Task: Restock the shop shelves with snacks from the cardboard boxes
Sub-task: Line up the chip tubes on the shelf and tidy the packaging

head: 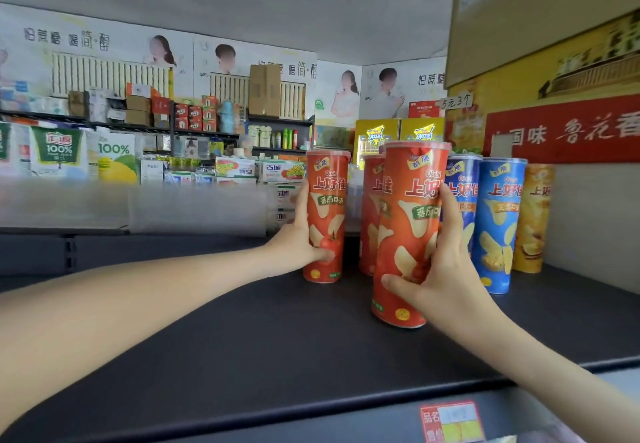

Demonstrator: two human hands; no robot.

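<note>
Red crisp tubes, one in each hand, at the dark shelf [242, 321]: my left grip [298, 234] curls round the far red tube [325, 214], my right grip [446, 269] wraps the near red tube [408, 234]. Behind stands a third red tube [370, 214]; to the right are two blue tubes [497, 224] and a yellow tube [533, 217].

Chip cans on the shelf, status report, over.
Left hand grips left red can. Right hand grips front red can. Both on dark shelf. Blue cans close right, nothing blocking.
</note>
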